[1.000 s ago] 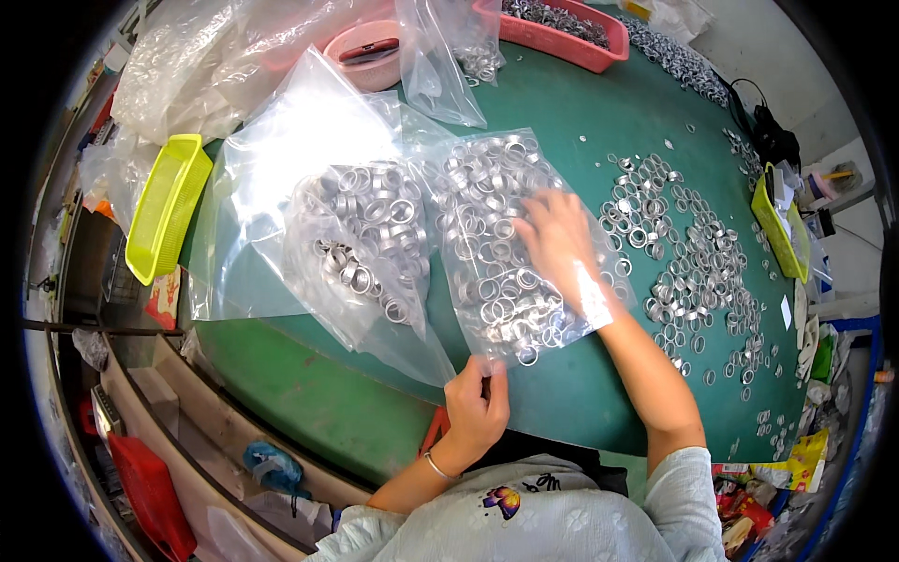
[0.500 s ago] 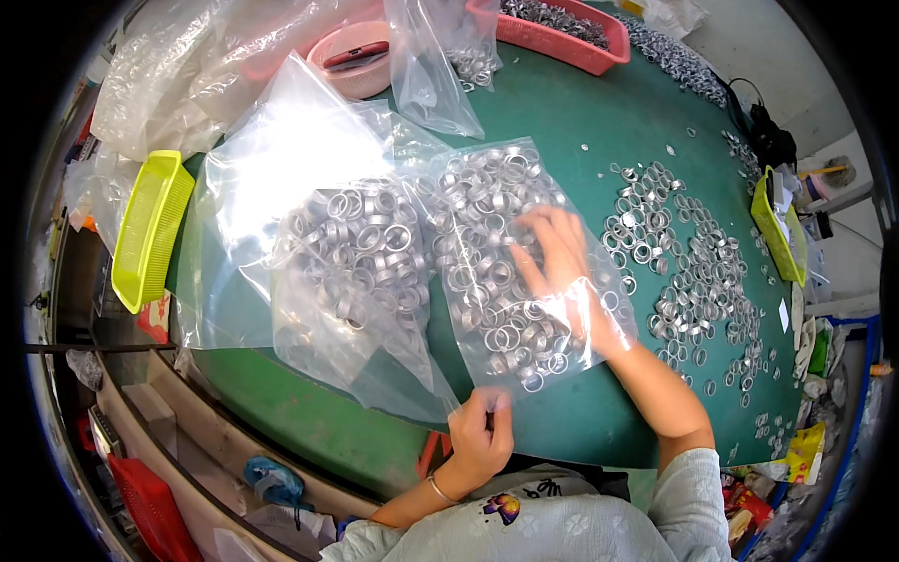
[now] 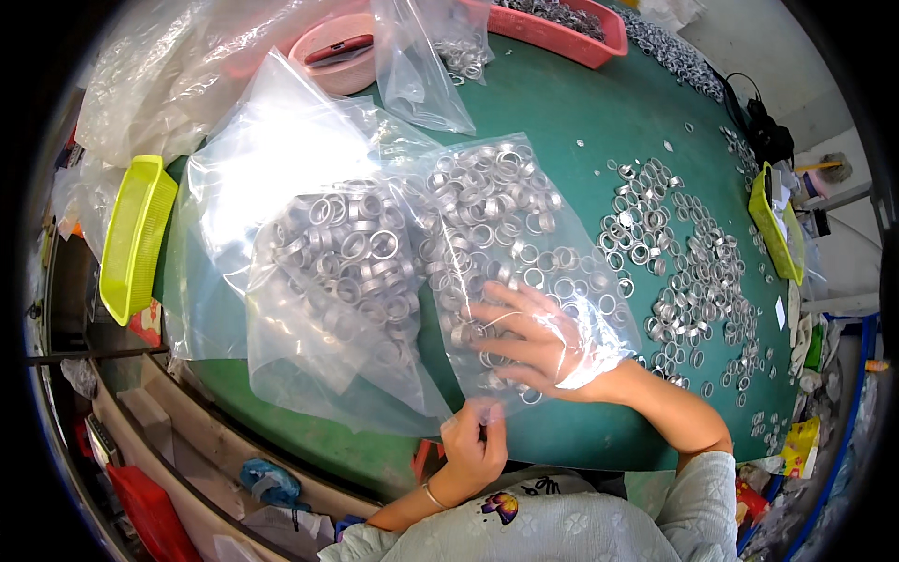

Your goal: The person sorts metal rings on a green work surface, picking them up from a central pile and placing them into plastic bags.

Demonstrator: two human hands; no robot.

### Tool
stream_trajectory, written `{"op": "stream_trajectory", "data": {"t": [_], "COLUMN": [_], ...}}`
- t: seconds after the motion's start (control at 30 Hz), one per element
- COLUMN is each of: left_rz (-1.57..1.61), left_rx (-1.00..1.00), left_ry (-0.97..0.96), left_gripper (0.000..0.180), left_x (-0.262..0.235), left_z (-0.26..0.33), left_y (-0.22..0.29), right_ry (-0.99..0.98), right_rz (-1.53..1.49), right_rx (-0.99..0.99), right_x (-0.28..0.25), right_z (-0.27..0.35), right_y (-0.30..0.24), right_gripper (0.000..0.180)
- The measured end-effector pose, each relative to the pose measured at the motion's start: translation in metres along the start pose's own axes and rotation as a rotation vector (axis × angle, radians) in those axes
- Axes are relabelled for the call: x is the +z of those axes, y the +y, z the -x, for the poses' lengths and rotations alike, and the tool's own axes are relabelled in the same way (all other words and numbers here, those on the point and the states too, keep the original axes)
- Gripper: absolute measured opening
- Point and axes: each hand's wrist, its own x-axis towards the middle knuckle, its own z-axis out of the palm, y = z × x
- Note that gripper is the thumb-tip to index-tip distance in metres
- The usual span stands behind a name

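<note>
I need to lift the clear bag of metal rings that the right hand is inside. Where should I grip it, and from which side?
Best grip is probably the bag of rings at its open mouth, from the near table edge. There the plastic is bunched and free of rings; the left hand already pinches it there. The right hand enters from that side, and the rings weigh down the far part, so the middle would likely sag.

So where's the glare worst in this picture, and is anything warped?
Head view: glare is strongest on the empty upper part of the left bag, washing it white; the rings below stay sharp. Fisheye bends the table edge and darkens the corners.
</note>
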Motion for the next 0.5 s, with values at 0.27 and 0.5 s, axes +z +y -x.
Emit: {"op": "stream_trajectory", "data": {"t": [0.27, 0.5], "left_rz": [0.001, -0.042], "left_rx": [-0.019, 0.014], "left_ry": [0.0, -0.02], "left_gripper": [0.003, 0.008], "left_x": [-0.001, -0.002], "left_z": [0.0, -0.002], "left_y": [0.002, 0.003], "right_ry": [0.444, 0.469], "right_rz": [0.168, 0.576], "right_rx": [0.518, 0.536], "right_x": [-0.006, 0.012], "right_z": [-0.007, -0.029], "right_y": [0.03, 0.061], "right_gripper": [0.027, 0.024]}}
